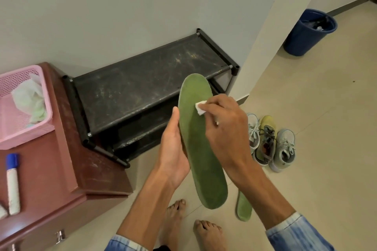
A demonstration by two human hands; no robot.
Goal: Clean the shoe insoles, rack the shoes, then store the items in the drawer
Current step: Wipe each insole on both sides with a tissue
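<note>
My left hand (173,149) holds a long green insole (201,149) by its left edge, at mid frame. My right hand (222,128) pinches a small white wipe (201,108) and presses it on the upper part of that insole. A second green insole (243,208) lies on the floor below my right forearm. Three shoes (269,142), two pale grey and one yellow-grey, stand on the tiles to the right. The black shoe rack (142,83) stands against the wall behind the insole.
A brown drawer cabinet (67,169) at the left carries a pink basket (22,108) with crumpled tissue and a blue-capped white bottle (12,183). A blue bin (308,32) stands at the far right. My bare feet (191,224) are on the tiles below.
</note>
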